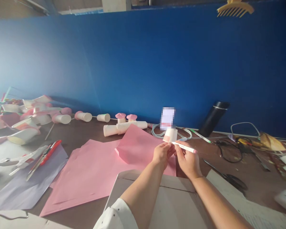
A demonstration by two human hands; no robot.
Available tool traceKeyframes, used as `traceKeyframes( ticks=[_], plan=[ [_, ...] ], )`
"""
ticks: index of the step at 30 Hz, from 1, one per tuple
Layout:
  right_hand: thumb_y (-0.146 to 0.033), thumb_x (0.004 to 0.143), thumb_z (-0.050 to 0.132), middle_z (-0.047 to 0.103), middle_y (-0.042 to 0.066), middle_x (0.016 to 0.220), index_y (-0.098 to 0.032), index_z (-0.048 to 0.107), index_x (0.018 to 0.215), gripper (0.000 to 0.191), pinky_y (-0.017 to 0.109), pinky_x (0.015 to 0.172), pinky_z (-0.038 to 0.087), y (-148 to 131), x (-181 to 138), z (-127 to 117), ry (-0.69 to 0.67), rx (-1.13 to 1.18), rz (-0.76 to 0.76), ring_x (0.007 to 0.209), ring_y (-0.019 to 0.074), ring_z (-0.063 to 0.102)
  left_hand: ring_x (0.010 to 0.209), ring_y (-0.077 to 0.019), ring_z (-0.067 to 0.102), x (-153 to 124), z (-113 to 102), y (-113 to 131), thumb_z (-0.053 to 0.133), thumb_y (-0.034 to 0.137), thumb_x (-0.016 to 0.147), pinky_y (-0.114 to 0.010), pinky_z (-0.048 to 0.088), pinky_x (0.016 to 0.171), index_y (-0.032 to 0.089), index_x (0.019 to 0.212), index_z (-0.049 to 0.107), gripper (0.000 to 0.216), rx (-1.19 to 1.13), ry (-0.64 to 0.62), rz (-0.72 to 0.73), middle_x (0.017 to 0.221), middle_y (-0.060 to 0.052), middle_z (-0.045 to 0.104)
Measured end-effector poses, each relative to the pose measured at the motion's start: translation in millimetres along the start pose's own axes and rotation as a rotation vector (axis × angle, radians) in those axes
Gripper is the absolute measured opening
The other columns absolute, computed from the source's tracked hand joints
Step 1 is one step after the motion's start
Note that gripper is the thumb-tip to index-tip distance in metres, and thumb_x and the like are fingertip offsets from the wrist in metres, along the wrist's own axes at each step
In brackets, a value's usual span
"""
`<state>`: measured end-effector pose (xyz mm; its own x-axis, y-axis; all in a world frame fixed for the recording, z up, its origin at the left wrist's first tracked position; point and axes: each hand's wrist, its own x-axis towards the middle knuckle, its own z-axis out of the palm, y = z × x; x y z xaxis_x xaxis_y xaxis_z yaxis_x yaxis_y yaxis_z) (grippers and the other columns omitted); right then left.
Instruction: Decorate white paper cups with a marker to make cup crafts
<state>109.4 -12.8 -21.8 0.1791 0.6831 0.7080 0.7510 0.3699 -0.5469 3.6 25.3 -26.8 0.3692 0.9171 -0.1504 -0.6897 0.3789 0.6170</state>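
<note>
My left hand (162, 154) is closed on a small white paper cup (170, 135) with a pink band at its lower edge, held up above the table. My right hand (187, 160) grips a white pen (185, 147) with a pink end; its tip meets the cup's lower edge. Both hands are close together over the pink paper sheets (95, 171) spread on the brown table (85, 135).
A lying stack of white cups (124, 128) and two pink-capped cups sit behind the paper. Cut cups pile at the left. Red-handled pliers (44, 156), a glue gun, a black flask (214, 118), cables and black scissors (226, 178) lie around. A blue wall stands behind.
</note>
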Motion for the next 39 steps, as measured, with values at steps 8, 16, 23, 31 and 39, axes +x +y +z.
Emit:
traceKeyframes(
  ticks=[8, 16, 23, 31, 39],
  plan=[
    [-0.035, 0.089, 0.052, 0.069, 0.011, 0.096, -0.017, 0.063, 0.102, 0.024, 0.033, 0.077, 0.055, 0.8, -0.6, 0.2, -0.018, -0.011, 0.014, 0.090, 0.0227, 0.067, 0.069, -0.0115, 0.060, -3.1, 2.9, 3.2, 0.071, 0.021, 0.073, -0.027, 0.047, 0.077, 0.008, 0.075, 0.062, 0.016, 0.001, 0.023, -0.010, 0.073, -0.007, 0.061],
    [-0.035, 0.089, 0.052, 0.069, 0.010, 0.098, -0.018, 0.062, 0.102, 0.023, 0.035, 0.080, 0.055, 2.5, -1.4, 0.1, -0.038, 0.005, 0.014, 0.092, 0.0230, 0.067, 0.068, -0.0111, 0.058, -3.6, 3.1, 3.9, 0.077, 0.027, 0.068, -0.026, 0.047, 0.075, 0.008, 0.073, 0.062, 0.025, 0.035, 0.008, 0.005, 0.071, -0.006, 0.060],
    [-0.034, 0.089, 0.052, 0.070, 0.010, 0.097, -0.018, 0.062, 0.101, 0.023, 0.035, 0.081, 0.054, -0.2, 0.5, 0.0, -0.041, -0.020, -0.008, 0.092, 0.0229, 0.067, 0.069, -0.0124, 0.059, -1.2, 0.6, 1.9, 0.080, 0.032, 0.063, -0.028, 0.047, 0.077, 0.008, 0.073, 0.063, 0.032, 0.049, 0.008, 0.027, 0.072, -0.007, 0.061],
    [-0.036, 0.090, 0.051, 0.070, 0.011, 0.096, -0.017, 0.063, 0.102, 0.025, 0.036, 0.082, 0.054, 0.6, -0.6, -0.4, -0.037, -0.048, 0.007, 0.091, 0.0240, 0.067, 0.067, -0.0115, 0.058, -1.4, 0.9, 2.1, 0.081, 0.035, 0.061, -0.027, 0.047, 0.076, 0.008, 0.072, 0.063, 0.034, 0.058, 0.016, 0.029, 0.071, -0.006, 0.060],
    [-0.037, 0.089, 0.051, 0.071, 0.012, 0.093, -0.016, 0.064, 0.101, 0.027, 0.035, 0.080, 0.054, -1.0, 0.7, -0.8, -0.013, -0.069, -0.016, 0.085, 0.0225, 0.068, 0.068, -0.0125, 0.059, -1.1, 0.5, 1.9, 0.081, 0.034, 0.061, -0.028, 0.048, 0.076, 0.007, 0.074, 0.063, 0.034, 0.060, 0.019, 0.018, 0.071, -0.007, 0.061]
  ],
)
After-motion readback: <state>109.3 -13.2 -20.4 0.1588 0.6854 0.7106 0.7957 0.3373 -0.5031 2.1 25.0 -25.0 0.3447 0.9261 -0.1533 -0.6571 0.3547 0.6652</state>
